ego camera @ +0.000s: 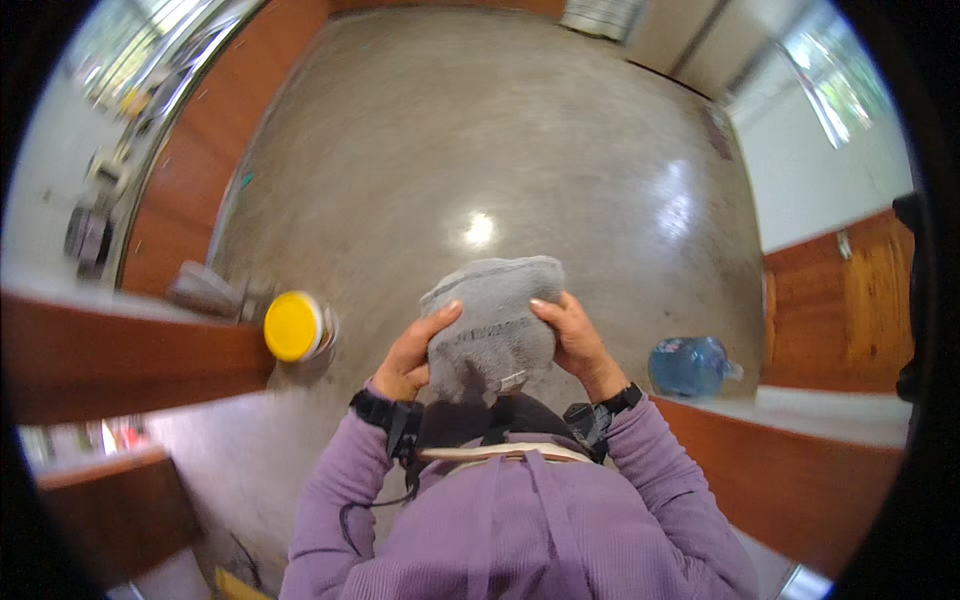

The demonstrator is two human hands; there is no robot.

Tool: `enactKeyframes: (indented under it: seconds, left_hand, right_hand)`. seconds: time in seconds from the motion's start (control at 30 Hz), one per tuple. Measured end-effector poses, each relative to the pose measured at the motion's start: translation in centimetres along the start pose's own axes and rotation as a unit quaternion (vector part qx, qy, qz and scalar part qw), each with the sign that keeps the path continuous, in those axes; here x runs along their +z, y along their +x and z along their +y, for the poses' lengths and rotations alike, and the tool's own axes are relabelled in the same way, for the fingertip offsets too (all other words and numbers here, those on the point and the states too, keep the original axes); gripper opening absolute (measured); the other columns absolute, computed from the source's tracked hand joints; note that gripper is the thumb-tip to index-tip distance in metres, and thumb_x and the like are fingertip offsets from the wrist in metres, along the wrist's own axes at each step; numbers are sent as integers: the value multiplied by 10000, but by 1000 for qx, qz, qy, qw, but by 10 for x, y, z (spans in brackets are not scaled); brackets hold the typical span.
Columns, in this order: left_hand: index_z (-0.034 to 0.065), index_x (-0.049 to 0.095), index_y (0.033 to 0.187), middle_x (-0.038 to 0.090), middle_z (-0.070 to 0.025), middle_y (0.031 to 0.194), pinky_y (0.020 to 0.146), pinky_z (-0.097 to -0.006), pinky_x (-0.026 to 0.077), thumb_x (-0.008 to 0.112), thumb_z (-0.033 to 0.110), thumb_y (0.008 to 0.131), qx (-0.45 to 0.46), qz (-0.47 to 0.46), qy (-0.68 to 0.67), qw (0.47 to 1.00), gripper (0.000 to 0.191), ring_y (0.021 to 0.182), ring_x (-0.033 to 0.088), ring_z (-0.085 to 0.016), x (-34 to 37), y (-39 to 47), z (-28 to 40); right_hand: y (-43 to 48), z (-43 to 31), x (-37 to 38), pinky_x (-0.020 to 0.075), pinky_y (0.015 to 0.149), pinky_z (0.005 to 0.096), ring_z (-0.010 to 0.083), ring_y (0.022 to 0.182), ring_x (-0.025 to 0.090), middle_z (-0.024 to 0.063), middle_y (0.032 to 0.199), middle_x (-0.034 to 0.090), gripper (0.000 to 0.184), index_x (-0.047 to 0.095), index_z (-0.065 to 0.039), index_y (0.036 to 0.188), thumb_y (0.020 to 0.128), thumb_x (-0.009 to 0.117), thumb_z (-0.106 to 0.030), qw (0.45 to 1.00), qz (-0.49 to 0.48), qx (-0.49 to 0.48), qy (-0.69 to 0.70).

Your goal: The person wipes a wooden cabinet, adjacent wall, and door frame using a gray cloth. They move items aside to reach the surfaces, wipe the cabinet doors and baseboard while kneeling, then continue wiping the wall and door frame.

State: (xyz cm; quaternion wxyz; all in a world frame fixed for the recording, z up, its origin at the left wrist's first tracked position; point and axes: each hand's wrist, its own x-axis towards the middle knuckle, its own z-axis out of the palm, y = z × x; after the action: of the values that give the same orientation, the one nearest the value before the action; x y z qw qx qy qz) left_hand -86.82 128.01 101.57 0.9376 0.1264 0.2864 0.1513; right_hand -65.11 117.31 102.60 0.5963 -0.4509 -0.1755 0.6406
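A folded grey cloth, fuzzy like a towel (491,322), is held in front of my waist above the floor. My left hand (416,349) grips its left side, thumb on top and fingers underneath. On the opposite side my right hand (577,337) holds the cloth in the same way, with the thumb near its upper right part. A small pale tag shows at the cloth's lower edge. The fingers of both hands are mostly hidden beneath it.
To the left, a tub with a yellow lid (291,326) stands on the concrete floor (480,135). A blue water jug (688,366) lies at the right near a wooden door (844,307). Reddish-brown cabinets (202,150) line the left side beneath a cluttered counter.
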Motion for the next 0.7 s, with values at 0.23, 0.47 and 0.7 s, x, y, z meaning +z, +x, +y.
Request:
enactKeyframes:
  seconds: [0.23,0.47,0.7]
  left_hand:
    - [15,500,1355,608,-107,1275,945,-367,516,572,320,997,-83,-61,48,994,476,1126,612,-229,112,120,11]
    - [22,567,1285,645,-81,1191,868,-346,528,607,267,981,-22,-178,395,901,393,1032,629,-166,249,293,-69]
    - [-17,568,1256,649,-98,1144,742,-271,507,763,177,852,211,-75,682,696,488,902,628,-138,371,454,-145]
  right_hand:
    - [-4,-53,-98,510,948,375,201,1097,609,76,1228,627,424,520,-24,1332,1008,538,-297,930,4,-61,363]
    - [-85,-28,-242,338,1145,369,251,1346,444,93,1495,438,503,413,-81,1461,983,540,-174,842,289,-113,-441]
    - [-62,-133,-384,457,1058,406,240,1245,535,111,1392,532,449,446,-53,1410,985,548,-156,854,63,-464,225]
